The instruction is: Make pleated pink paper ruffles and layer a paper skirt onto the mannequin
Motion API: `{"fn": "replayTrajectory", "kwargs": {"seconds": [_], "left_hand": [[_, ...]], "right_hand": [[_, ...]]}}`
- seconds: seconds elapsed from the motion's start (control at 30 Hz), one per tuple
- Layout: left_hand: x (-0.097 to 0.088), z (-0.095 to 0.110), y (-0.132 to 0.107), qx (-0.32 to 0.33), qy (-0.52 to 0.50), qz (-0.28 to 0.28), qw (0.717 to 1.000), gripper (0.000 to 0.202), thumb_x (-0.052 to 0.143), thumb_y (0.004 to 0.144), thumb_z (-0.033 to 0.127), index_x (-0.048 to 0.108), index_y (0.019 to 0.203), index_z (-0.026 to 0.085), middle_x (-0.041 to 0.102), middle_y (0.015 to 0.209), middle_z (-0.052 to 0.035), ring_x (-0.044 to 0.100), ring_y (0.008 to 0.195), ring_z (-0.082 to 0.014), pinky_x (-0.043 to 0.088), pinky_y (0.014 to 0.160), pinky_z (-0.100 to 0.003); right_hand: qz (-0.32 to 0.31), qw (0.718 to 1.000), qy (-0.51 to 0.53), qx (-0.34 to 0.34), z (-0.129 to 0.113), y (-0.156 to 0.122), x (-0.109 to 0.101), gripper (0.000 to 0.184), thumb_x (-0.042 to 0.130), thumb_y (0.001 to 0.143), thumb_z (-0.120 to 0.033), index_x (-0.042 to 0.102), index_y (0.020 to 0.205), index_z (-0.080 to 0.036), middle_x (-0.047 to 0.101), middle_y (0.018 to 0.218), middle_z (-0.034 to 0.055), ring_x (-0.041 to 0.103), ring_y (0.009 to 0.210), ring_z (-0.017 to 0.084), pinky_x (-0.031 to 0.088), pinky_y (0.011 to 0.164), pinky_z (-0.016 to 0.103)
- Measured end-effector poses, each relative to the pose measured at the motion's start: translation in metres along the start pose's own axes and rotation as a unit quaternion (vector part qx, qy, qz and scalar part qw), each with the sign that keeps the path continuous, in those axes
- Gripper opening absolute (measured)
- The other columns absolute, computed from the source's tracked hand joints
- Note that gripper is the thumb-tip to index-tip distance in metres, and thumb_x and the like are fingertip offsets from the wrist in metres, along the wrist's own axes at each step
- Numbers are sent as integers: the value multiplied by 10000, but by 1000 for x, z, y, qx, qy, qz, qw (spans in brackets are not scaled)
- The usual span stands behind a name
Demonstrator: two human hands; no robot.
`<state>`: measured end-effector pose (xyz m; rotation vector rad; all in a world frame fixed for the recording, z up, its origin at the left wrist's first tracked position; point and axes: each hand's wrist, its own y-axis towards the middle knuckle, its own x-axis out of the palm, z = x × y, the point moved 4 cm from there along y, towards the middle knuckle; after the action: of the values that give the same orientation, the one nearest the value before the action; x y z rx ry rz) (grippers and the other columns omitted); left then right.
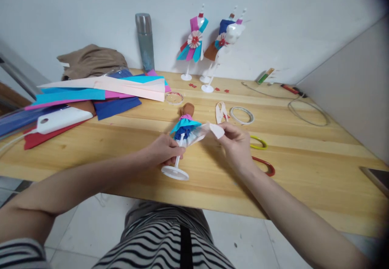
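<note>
Near 6 o'clock on the worktop (pixel 304 147), the left hand (pixel 165 149) grips the little dress form (pixel 186 122) by its white pole (pixel 178 158), brown, pink and blue bits already on, while the right hand (pixel 237 141) pinches the pale strip (pixel 197 133), which points toward 2 o'clock and seems only partly on

Looks like a miniature dress form (pixel 186 124) on a white stem (pixel 178 161) with a round white base (pixel 175 174). Tilts over the worktop (pixel 316 155), brown end farthest away, base nearest the front edge. Wears a pink band (pixel 185 117), then a flared turquoise layer (pixel 191 124), then gathered dark blue. Meets, at lower right, a pale strip (pixel 199 132), thin, creased, stretched sideways, curled at the outer end.
</note>
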<state>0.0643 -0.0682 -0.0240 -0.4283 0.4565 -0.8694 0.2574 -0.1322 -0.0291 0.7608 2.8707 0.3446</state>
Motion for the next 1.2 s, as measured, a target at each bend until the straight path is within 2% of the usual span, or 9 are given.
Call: {"fn": "replayTrajectory", "kwargs": {"seconds": [0.23, 0.47, 0.6, 0.67, 0.77, 0.87, 0.93, 1.03, 1.2], "left_hand": [[17, -15, 2, -66, -60, -56, 994, 311, 672, 808, 312, 612, 559, 135, 583, 434, 0, 507, 365, -80, 385, 401, -179], [16, -16, 3, -81, -13, -87, 993, 430, 642, 847, 310, 556, 459, 145, 590, 429, -27, 484, 341, -96, 430, 437, -236], [6, -11, -1, 47, 126, -5, 991, 433, 627, 837, 325, 493, 455, 170, 530, 412, 5, 465, 390, -92, 361, 441, -219], [-1, -3, -8, 174, 255, 114, 944, 377, 689, 792, 312, 500, 497, 171, 524, 459, 14, 458, 450, -98, 323, 466, -232], [-7, 9, -25, 324, 394, 289, 810, 215, 744, 769, 323, 592, 717, 179, 619, 669, -16, 537, 596, -148, 342, 515, -258], [-8, 20, -36, 428, 428, 372, 704, 238, 701, 818, 314, 608, 991, 179, 667, 950, -83, 622, 834, -202, 441, 591, -272], [-10, 27, -35, 466, 426, 384, 674, 228, 646, 845, 250, 600, 1059, 188, 665, 1048, -98, 620, 941, -209, 487, 668, -280], [-19, 37, -24, 455, 389, 348, 722, 49, 575, 851, 191, 613, 819, 189, 676, 872, -50, 614, 825, -174, 483, 661, -265], [-49, 34, -5, 273, 129, 258, 918, 219, 618, 793, 276, 539, 621, 166, 600, 623, -4, 539, 587, -101, 456, 547, -215]], "right_hand": [[-8, 991, 83, 105, 17, -1, 1, 189, 789, 639, -335, 649, 716, -234, 599, 633, -15, 463, 526, 124, 409, 517, 284], [-34, 995, -47, -78, -6, -13, 8, 94, 779, 715, -320, 705, 726, -262, 685, 819, 50, 616, 771, 215, 507, 723, 384], [-52, 980, -93, -167, -17, -16, 13, 62, 693, 818, -207, 720, 771, -239, 690, 846, 62, 631, 776, 208, 486, 673, 366], [-58, 976, -98, -185, -21, -14, 15, 88, 669, 836, -173, 722, 804, -237, 693, 854, 57, 630, 774, 198, 482, 674, 357], [-65, 970, -108, -206, -29, -9, 22, 101, 646, 846, -161, 716, 823, -231, 689, 826, 43, 619, 746, 177, 480, 656, 332], [-81, 962, -133, -225, -37, -3, 34, 115, 617, 857, -166, 705, 811, -225, 684, 799, 32, 597, 702, 155, 473, 625, 307], [-94, 957, -149, -232, -42, 1, 42, 124, 597, 865, -175, 698, 813, -226, 681, 788, 28, 583, 683, 146, 473, 617, 298], [-109, 954, -151, -234, -46, 7, 42, 89, 610, 858, -207, 696, 870, -225, 677, 853, 40, 583, 675, 142, 493, 616, 298], [-100, 928, -304, -193, -35, 4, -9, 121, 606, 849, -264, 689, 930, -229, 665, 838, 63, 641, 742, 207, 532, 641, 342]]}}
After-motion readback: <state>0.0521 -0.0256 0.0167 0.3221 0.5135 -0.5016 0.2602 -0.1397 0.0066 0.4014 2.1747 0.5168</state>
